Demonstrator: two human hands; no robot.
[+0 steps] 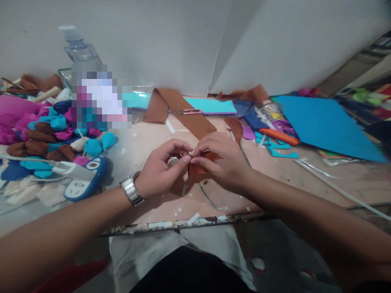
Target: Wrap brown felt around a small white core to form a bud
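Observation:
A small piece of brown material (198, 169) is pinched between my two hands above the worktable's middle. My left hand (163, 169), with a silver watch at its wrist, closes thumb and fingertips on the piece's upper left edge. From the right, my right hand (221, 160) grips the same piece, its fingertips almost touching the left thumb. Just beyond the hands lies a long folded brown strip (189, 116), with small pink-handled snips (187, 111) resting across it.
At the left are a blue and white power strip (87, 183), a pile of coloured bundles (39, 136) and a clear bottle (81, 51). A blue sheet (326, 126), an orange cutter (279, 137) and scraps lie at the right. A white wall stands behind.

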